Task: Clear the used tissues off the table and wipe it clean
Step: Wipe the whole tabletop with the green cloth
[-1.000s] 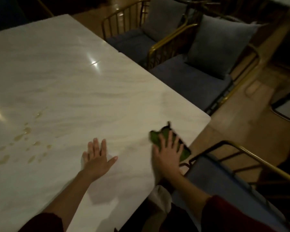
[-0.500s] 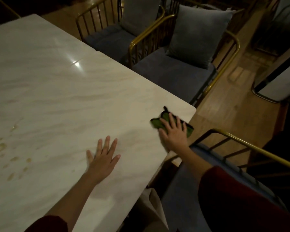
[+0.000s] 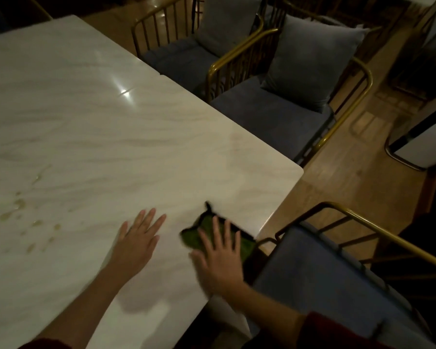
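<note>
Now the right hand [image 3: 220,258] presses spread fingers [image 3: 215,229] on the green cloth [image 3: 190,236] (left hand [image 3: 136,238] flat).

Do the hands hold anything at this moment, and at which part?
Nothing is gripped. The right hand presses flat on the green cloth; the left hand rests flat on the table.

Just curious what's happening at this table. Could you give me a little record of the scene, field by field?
Table: pale marble top
Left hand: flat on the table, fingers straight
Right hand: pressing a green cloth near the table's right edge, fingers spread
Spill: brownish spots at the left, apart from the cloth
Tissues: none in view
Seating: blue chairs with gold frames, grey cushions
</note>
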